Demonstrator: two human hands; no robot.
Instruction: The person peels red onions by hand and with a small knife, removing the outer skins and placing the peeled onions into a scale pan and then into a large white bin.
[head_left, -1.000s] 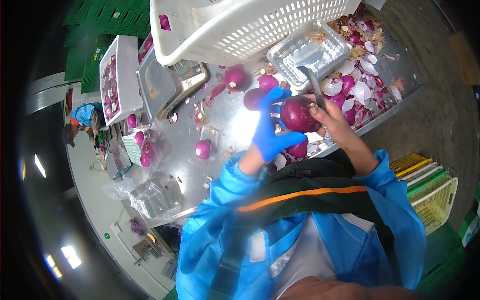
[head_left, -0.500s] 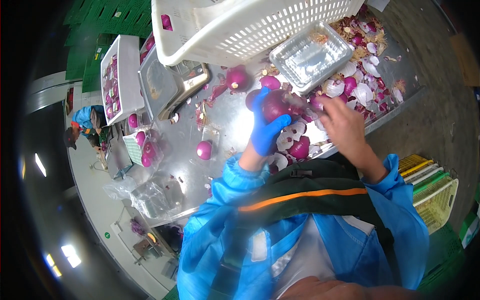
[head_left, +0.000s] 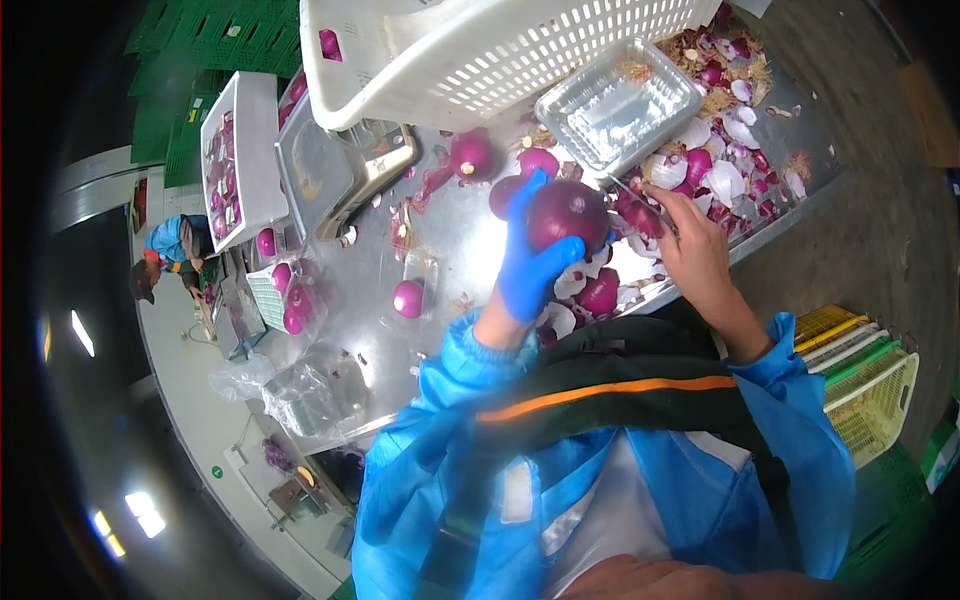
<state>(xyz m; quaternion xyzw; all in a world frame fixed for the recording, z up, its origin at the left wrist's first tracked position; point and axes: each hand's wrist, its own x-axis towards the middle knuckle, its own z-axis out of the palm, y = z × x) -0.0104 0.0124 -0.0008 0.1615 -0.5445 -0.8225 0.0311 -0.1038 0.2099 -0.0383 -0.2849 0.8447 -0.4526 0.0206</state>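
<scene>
My left hand (head_left: 532, 262), in a blue glove, grips a large red onion (head_left: 568, 214) above the metal table, thumb at its near side. To its right, my bare right hand (head_left: 690, 243) is closed round a small knife (head_left: 632, 189), whose thin blade points up and left, apart from the onion. Peeled skins and purple pieces lie beneath both hands, with a red onion (head_left: 599, 293) among them. Just beyond the held onion sit another onion (head_left: 537, 162) and a larger one (head_left: 473, 155).
A white perforated basket (head_left: 470, 85) and a clear plastic tray (head_left: 620, 105) stand at the far side. Onion skins (head_left: 725, 180) pile up at the right edge. A scale (head_left: 345, 165) and a white crate of onions (head_left: 250, 150) are left. A co-worker (head_left: 170, 245) is farther left.
My right hand has drawn the knife away from the onion, slightly to the right. The onion in my left hand is turned a little and shows more plainly.
</scene>
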